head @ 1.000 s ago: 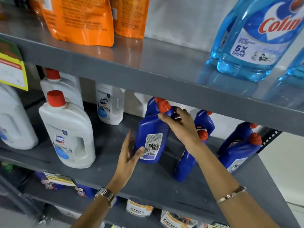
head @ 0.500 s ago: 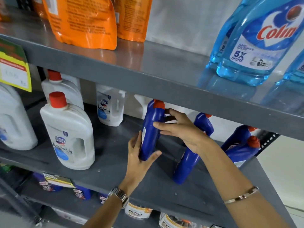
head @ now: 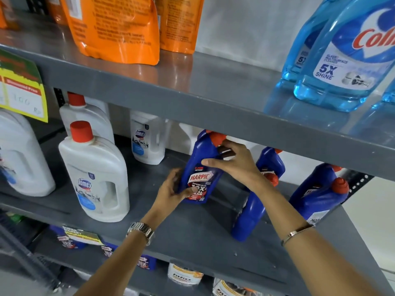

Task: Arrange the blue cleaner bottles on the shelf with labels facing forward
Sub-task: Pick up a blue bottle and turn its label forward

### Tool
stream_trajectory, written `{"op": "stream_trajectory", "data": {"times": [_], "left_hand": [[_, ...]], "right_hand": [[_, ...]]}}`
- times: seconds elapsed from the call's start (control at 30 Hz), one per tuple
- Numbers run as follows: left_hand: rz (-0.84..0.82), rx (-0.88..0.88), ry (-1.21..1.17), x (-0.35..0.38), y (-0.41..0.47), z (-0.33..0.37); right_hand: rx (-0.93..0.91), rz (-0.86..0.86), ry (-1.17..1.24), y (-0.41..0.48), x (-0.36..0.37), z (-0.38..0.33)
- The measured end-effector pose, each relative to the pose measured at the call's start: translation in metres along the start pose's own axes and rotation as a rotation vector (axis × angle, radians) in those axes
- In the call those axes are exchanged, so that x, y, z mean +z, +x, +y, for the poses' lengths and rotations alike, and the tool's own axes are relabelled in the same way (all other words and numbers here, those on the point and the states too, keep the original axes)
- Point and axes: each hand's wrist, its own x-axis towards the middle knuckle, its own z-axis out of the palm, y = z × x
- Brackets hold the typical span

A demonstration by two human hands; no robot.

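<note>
A dark blue Harpic cleaner bottle (head: 203, 167) with a red cap stands upright on the grey middle shelf (head: 192, 233), its front label facing me. My left hand (head: 173, 191) grips its lower left side, thumb across the label. My right hand (head: 233, 163) holds its neck and shoulder just under the cap. A second blue bottle (head: 248, 218) stands behind my right forearm, partly hidden. Another blue bottle (head: 271, 161) is further back. At the right end two more blue bottles (head: 318, 197) lean together.
White Domex bottles (head: 98, 178) with red caps fill the left of the same shelf. The shelf above (head: 213, 97) hangs low over the caps and carries orange pouches (head: 119, 28) and light blue Colin bottles (head: 346, 60). More products sit on the lower shelf.
The blue bottle has been turned in both hands: its back label showed first, then its narrow side, and now the front Harpic label faces me. It stays at the same spot.
</note>
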Motion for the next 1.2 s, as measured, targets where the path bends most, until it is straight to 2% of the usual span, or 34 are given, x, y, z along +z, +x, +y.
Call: {"op": "stream_trajectory", "data": {"times": [0.13, 0.37, 0.87, 0.97, 1.03, 1.1, 1.13, 1.2], "left_hand": [[-0.072, -0.072, 0.080, -0.008, 0.010, -0.013], [-0.067, -0.170, -0.018, -0.004, 0.006, -0.035], [-0.089, -0.180, -0.023, -0.006, 0.004, -0.045], [0.026, -0.115, -0.005, 0.002, -0.006, -0.043], [0.255, -0.050, -0.017, 0.013, -0.023, -0.044], [0.415, 0.065, 0.036, 0.030, -0.046, -0.049], [0.408, 0.106, 0.059, 0.040, -0.057, -0.051], [0.259, 0.107, 0.048, 0.065, -0.069, -0.051]], "right_hand": [[0.010, 0.043, -0.146, -0.002, 0.019, 0.012], [0.059, -0.024, -0.237, -0.002, 0.038, 0.027], [0.123, -0.014, -0.274, -0.007, 0.048, 0.032], [0.098, -0.012, -0.270, -0.015, 0.049, 0.030], [0.005, 0.138, -0.248, -0.031, 0.042, 0.028], [-0.121, 0.407, -0.194, -0.049, 0.023, 0.028], [-0.168, 0.541, -0.182, -0.058, 0.009, 0.030], [-0.197, 0.746, -0.144, -0.074, -0.020, 0.041]]}}
